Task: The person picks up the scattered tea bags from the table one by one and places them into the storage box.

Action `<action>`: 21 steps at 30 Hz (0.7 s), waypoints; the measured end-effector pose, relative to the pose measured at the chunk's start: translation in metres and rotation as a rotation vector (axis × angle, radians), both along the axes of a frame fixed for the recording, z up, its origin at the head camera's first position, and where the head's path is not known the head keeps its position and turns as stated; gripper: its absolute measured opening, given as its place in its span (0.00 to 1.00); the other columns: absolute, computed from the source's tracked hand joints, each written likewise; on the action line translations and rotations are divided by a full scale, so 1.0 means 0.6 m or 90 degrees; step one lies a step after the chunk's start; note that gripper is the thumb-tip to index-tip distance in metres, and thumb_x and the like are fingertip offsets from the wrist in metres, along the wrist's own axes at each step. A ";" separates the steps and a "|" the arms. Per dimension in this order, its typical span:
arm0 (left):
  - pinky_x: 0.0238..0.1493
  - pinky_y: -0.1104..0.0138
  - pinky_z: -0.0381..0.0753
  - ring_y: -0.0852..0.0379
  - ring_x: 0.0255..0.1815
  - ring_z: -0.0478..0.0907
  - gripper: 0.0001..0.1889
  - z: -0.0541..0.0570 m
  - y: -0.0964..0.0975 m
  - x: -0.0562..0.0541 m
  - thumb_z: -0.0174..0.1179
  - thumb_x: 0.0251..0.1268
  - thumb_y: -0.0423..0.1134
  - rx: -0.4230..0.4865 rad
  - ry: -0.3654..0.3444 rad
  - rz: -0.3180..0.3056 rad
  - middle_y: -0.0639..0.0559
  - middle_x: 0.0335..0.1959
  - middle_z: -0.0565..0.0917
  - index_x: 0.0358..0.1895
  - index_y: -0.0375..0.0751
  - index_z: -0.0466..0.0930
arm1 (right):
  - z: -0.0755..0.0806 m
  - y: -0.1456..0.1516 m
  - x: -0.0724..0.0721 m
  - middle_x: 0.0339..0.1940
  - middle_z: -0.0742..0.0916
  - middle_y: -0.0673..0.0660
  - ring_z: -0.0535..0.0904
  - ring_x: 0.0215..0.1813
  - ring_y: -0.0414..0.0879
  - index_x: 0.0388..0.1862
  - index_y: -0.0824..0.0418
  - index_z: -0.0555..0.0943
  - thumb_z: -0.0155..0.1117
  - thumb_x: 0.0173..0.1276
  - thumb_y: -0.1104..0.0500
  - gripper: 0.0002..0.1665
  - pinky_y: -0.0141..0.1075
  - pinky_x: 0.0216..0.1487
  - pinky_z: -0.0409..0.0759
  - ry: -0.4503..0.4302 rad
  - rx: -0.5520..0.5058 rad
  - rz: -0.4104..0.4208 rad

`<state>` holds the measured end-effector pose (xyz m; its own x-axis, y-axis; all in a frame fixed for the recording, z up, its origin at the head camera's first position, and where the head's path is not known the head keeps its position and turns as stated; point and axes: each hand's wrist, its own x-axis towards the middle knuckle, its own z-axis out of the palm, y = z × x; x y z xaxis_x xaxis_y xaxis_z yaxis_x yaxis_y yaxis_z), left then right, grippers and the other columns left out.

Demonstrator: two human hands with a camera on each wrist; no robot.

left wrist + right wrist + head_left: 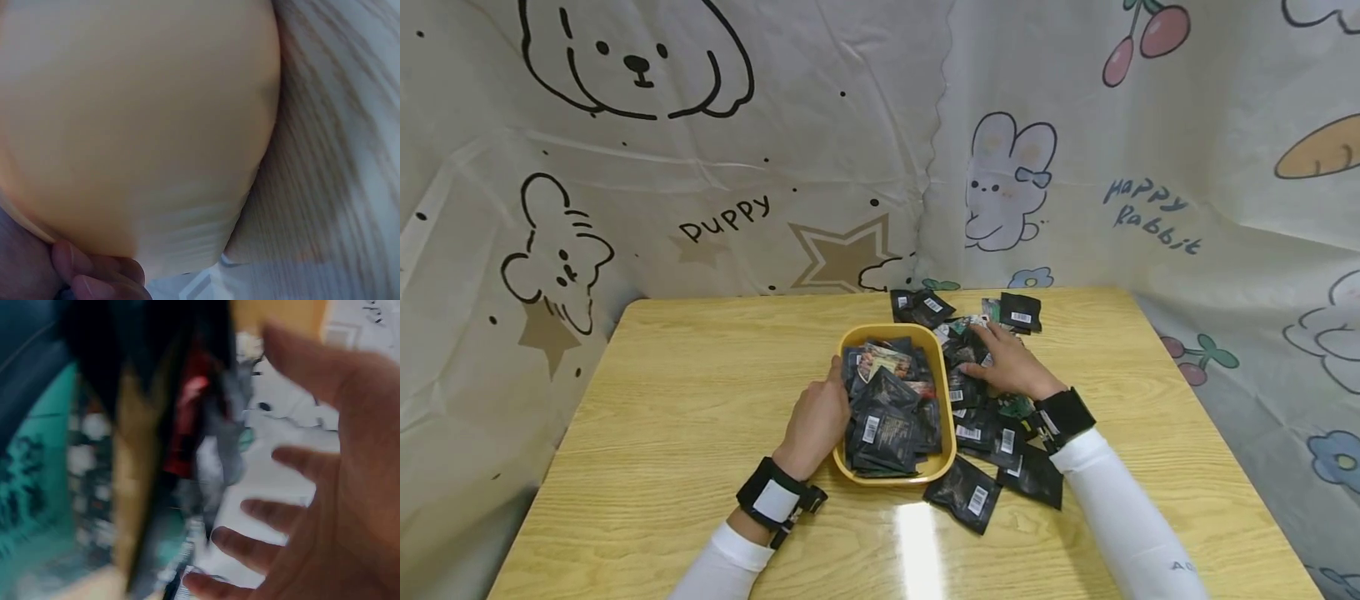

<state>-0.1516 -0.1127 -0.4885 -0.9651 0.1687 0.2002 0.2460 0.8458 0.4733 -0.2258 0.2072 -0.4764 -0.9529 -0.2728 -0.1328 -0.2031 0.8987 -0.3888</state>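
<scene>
A yellow plastic bin (896, 481) stands mid-table, filled with black sachets (891, 442), some with colored pictures. My left hand (818, 421) holds the bin at its left rim. In the left wrist view the bin's smooth side (137, 125) fills most of the picture, with fingertips (100, 287) against it at lower left. To the right of the bin, my right hand (1013, 362) is over a loose heap of black sachets (966, 429). The right wrist view shows its fingers (250, 550) spread beside blurred sachets (181, 425), with none gripped.
More sachets (1021, 312) lie at the table's back edge, and single ones (966, 492) lie in front of the heap. The wooden table (700, 392) extends to both sides. A printed cloth (850, 125) hangs behind it.
</scene>
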 end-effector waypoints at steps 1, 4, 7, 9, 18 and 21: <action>0.08 0.68 0.61 0.61 0.08 0.66 0.26 0.000 0.000 0.000 0.46 0.72 0.30 0.001 -0.002 -0.001 0.51 0.11 0.70 0.70 0.22 0.58 | -0.004 0.001 -0.004 0.75 0.58 0.71 0.51 0.74 0.70 0.78 0.62 0.55 0.65 0.66 0.43 0.50 0.64 0.66 0.56 0.000 -0.003 -0.016; 0.08 0.69 0.61 0.61 0.08 0.66 0.26 0.002 -0.001 -0.001 0.45 0.73 0.31 -0.001 -0.008 -0.002 0.52 0.11 0.70 0.71 0.23 0.58 | -0.013 0.003 -0.015 0.71 0.64 0.74 0.57 0.71 0.70 0.75 0.69 0.56 0.65 0.68 0.50 0.46 0.61 0.66 0.58 0.010 -0.007 -0.046; 0.08 0.68 0.61 0.60 0.08 0.66 0.26 0.003 -0.002 -0.002 0.46 0.73 0.31 -0.007 -0.002 0.004 0.51 0.11 0.70 0.71 0.24 0.59 | -0.019 0.007 -0.021 0.66 0.71 0.74 0.67 0.66 0.69 0.71 0.72 0.62 0.67 0.66 0.55 0.42 0.58 0.63 0.65 0.033 -0.012 -0.048; 0.09 0.67 0.61 0.60 0.08 0.66 0.26 0.002 -0.002 -0.002 0.46 0.73 0.31 -0.009 0.005 0.007 0.50 0.11 0.71 0.70 0.24 0.59 | -0.021 0.011 -0.020 0.60 0.77 0.73 0.74 0.60 0.66 0.67 0.72 0.66 0.67 0.66 0.57 0.36 0.57 0.58 0.70 0.052 -0.018 -0.043; 0.09 0.67 0.62 0.60 0.09 0.67 0.26 0.002 -0.001 -0.001 0.46 0.73 0.31 0.000 0.000 0.004 0.50 0.11 0.72 0.70 0.24 0.59 | 0.029 0.024 0.004 0.29 0.81 0.60 0.70 0.24 0.48 0.51 0.72 0.75 0.57 0.72 0.65 0.13 0.40 0.28 0.67 0.134 -0.087 -0.023; 0.09 0.67 0.62 0.59 0.09 0.67 0.26 0.002 -0.002 -0.002 0.47 0.72 0.31 -0.002 0.008 0.001 0.49 0.12 0.72 0.70 0.23 0.60 | 0.062 0.026 0.014 0.26 0.79 0.60 0.68 0.21 0.48 0.51 0.72 0.75 0.54 0.74 0.65 0.12 0.38 0.25 0.63 0.173 -0.115 -0.037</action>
<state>-0.1529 -0.1141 -0.4875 -0.9627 0.1686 0.2114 0.2511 0.8478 0.4672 -0.2177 0.2228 -0.4392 -0.9613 -0.2133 0.1746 -0.2723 0.8335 -0.4808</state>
